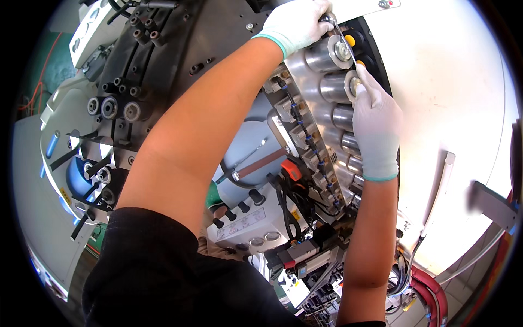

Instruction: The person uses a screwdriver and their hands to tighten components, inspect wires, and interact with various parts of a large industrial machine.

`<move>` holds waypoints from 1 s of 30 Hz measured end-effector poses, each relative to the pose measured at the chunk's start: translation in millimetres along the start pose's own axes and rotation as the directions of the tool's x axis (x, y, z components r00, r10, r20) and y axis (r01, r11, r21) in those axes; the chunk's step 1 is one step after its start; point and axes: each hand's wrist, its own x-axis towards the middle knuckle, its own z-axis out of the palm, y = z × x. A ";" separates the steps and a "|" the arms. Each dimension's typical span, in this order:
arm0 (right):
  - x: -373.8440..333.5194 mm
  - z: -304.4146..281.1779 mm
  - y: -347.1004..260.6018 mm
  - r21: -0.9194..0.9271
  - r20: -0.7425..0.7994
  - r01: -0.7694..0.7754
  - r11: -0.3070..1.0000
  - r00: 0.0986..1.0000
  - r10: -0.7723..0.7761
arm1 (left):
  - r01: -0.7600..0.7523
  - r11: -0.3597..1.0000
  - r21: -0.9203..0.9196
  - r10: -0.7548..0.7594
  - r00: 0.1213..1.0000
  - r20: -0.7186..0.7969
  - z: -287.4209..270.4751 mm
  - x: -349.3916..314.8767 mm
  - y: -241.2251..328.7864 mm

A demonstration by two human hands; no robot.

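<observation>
My left hand (pixel 294 26), in a white glove with a teal cuff, is closed around the upper end of a slim metal hand tool (pixel 346 41), perhaps a wrench. My fingers partly cover that end. My right hand (pixel 377 121), gloved alike, pinches the tool's lower end between thumb and fingers. The tool slants across the face of a shiny metal roller (pixel 320 56) with a bolted end cap. Just below, beside my right fingertips, sits a second roller (pixel 332 86). What the tool's upper end bears on is hidden.
More rollers (pixel 342 116) run down the metal plate. Left of them is a row of fittings with a black air line (pixel 298 113). A white control box (pixel 245 223) with black knobs stands below. A dark plate (pixel 163 65) carries small rollers. A white panel (pixel 436 82) rises at right.
</observation>
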 end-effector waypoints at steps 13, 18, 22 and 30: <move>8.7 11.5 -7.3 0.027 0.048 -0.102 0.994 0.994 0.100 | 0.026 1.000 -0.016 -0.026 0.999 0.022 -1.4 -0.7 5.2; 14.0 3.3 -12.4 0.251 0.201 -0.283 0.926 0.951 0.236 | 0.011 1.000 0.014 -0.011 1.000 0.009 -4.8 3.2 -1.3; -8.7 -9.9 -21.8 0.390 0.190 -0.355 0.850 0.934 0.303 | 0.058 0.998 -0.028 -0.057 0.997 0.043 -6.8 2.4 5.8; -141.7 -38.7 -24.3 0.496 0.310 -0.583 0.643 0.811 0.497 | 0.074 0.993 0.089 -0.069 0.996 -0.061 12.2 -0.7 -0.3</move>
